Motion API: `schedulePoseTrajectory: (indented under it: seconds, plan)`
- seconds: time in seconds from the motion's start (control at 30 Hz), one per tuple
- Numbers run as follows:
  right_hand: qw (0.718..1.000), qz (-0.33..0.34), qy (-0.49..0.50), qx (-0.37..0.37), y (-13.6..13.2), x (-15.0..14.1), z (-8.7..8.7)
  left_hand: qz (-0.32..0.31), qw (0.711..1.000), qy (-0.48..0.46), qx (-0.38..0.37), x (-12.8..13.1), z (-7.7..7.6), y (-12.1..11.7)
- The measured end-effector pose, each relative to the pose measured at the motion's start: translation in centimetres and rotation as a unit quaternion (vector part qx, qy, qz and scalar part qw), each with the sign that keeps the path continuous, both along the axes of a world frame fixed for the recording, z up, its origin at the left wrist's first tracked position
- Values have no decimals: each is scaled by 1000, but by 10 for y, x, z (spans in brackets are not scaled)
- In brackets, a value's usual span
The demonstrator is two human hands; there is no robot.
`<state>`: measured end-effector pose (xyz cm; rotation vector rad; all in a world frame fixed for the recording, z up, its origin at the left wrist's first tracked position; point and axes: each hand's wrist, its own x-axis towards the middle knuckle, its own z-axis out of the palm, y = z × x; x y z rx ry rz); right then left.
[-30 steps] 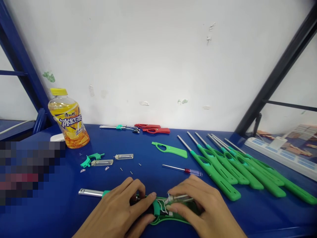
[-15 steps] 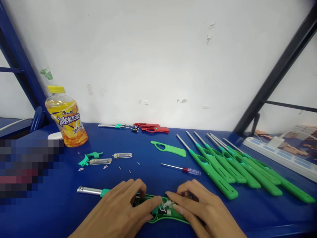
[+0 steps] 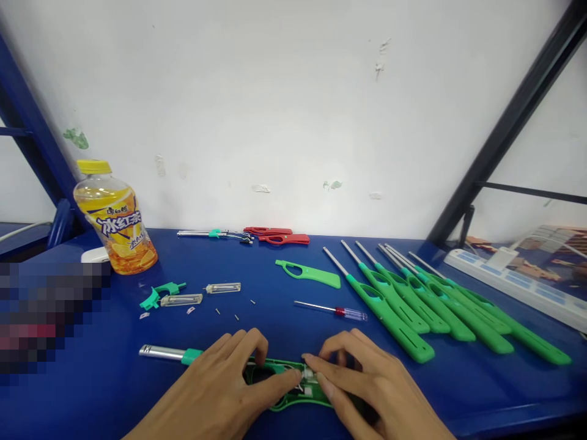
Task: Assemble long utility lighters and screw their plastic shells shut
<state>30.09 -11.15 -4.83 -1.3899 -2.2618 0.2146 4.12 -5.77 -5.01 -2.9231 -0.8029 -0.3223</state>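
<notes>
An opened green stick lighter [image 3: 279,391] with a metal tube pointing left lies on the blue table [image 3: 284,330] near its front edge. My left hand [image 3: 224,391] rests on the lighter's front part, fingers curled and pressing it down. My right hand [image 3: 367,391] covers the handle end and pinches a small clear part with white wires inside the open shell. A small screwdriver [image 3: 334,311] with a red and clear handle lies just behind my hands.
Several assembled green lighters [image 3: 413,305] lie in a row at right. A loose green shell half [image 3: 309,274], red shells [image 3: 277,236], clear tanks [image 3: 222,287] and small screws are scattered mid-table. An iced tea bottle [image 3: 114,220] stands at left; a power strip [image 3: 518,287] lies far right.
My right hand has slid left along the handle, covering the clear tank that showed a second ago. My head has shifted slightly; the scene moved left.
</notes>
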Motion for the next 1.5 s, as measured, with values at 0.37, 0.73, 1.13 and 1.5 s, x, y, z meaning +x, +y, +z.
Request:
schedulePoseTrajectory:
  seconds: [0.37,0.73,1.13,1.5]
  plan:
    - [999,-1,12,33,0,0,-3,-7,1000,-5,-5,0,0,3]
    - [970,-54,-186,145,63,24,23,18,987,-154,38,-5,-9,0]
    - [885,30,-454,101,138,12,25,93,939,-317,94,-34,-9,6]
    - [891,34,-431,138,114,22,61,125,925,-343,102,-41,-9,7]
